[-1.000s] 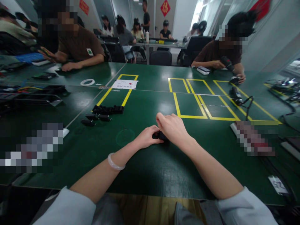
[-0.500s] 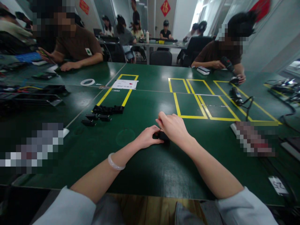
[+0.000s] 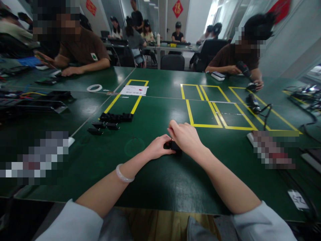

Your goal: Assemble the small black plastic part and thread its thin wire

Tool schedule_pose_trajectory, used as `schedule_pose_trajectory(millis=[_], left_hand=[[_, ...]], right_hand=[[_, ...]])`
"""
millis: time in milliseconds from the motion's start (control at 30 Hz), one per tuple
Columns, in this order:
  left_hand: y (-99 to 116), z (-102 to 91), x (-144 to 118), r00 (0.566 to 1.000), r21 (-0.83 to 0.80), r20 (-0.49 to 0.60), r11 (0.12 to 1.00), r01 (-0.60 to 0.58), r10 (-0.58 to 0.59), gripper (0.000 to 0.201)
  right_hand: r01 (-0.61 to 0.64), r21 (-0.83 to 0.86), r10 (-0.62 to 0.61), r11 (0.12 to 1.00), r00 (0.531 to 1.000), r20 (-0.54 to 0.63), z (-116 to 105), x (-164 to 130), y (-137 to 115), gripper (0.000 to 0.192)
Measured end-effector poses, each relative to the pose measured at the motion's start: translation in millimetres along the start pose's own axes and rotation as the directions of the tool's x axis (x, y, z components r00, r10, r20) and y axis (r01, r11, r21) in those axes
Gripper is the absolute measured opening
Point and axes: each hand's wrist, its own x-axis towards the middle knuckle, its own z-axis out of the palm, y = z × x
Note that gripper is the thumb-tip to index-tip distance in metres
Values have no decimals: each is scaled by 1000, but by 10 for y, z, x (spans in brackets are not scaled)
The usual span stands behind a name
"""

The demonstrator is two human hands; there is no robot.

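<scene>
1. A black part (image 3: 177,147) is at the near middle of the green table (image 3: 155,187), partly hidden.
2. The left hand (image 3: 158,146) pinches its left side between thumb and fingers.
3. The right hand (image 3: 187,135) curls over it; whether it pinches anything, I cannot tell.
4. Black pieces (image 3: 116,117) sit farther left, near yellow tape (image 3: 136,105).
5. Far right, a co-worker (image 3: 229,57) holds a dark tool (image 3: 243,69).

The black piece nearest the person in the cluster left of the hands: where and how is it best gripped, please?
Probably by its middle, finger and thumb across the long sides, from above and the near side. The black piece looks elongated, with green tabletop before it; the other pieces lie beyond and right.
</scene>
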Motion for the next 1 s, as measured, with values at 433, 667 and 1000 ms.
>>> schedule_pose_trajectory(millis=[433,667,1000], left_hand=[[22,-11,-4,1000,-13,-1,1000,-1,0,34],[33,-17,0,1000,-18,4,1000,4,-4,40],[25,-10,-8,1000,-45,-17,999,-20,19,35]], right_hand=[[-1,60,1,998,1000,-7,-48,-21,-21,19],[8,28,-8,1000,1000,10,-7,4,-11,23],[6,67,-4,998,1000,-23,-43,-20,-28,17]])
